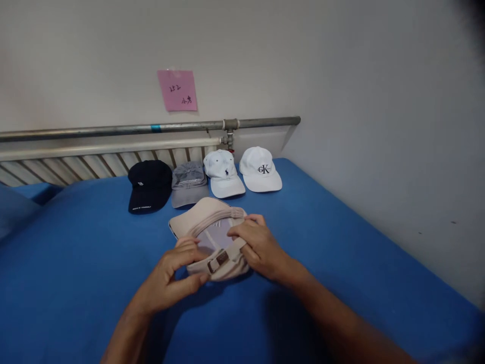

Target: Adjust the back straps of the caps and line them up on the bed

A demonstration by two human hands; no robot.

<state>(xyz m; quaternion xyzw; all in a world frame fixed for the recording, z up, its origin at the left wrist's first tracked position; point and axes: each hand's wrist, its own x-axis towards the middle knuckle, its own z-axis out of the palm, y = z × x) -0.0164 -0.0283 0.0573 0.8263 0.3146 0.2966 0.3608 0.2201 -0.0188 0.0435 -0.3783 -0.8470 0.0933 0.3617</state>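
Between my hands a beige baseball cap [206, 215] is turned so that its inside and its rear strap with a metal buckle face me. Its brim points away, to the far left. My left hand [170, 275] grips the cap's left rear edge, fingers inside and thumb outside near the buckle. On the other side, my right hand [259, 245] is closed on the right edge of the cap by the strap. Beyond it stand a black cap [149, 181], a grey cap [189, 182], a white cap with a small dark emblem [223, 172] and a white cap with letters [260, 169].
A blue sheet [76, 263] covers the surface under the caps. Behind them run a radiator [102, 164] and a metal pipe [189, 126] along the wall. A pink note [178, 91] is stuck above. A wall [397, 126] bounds the right side.
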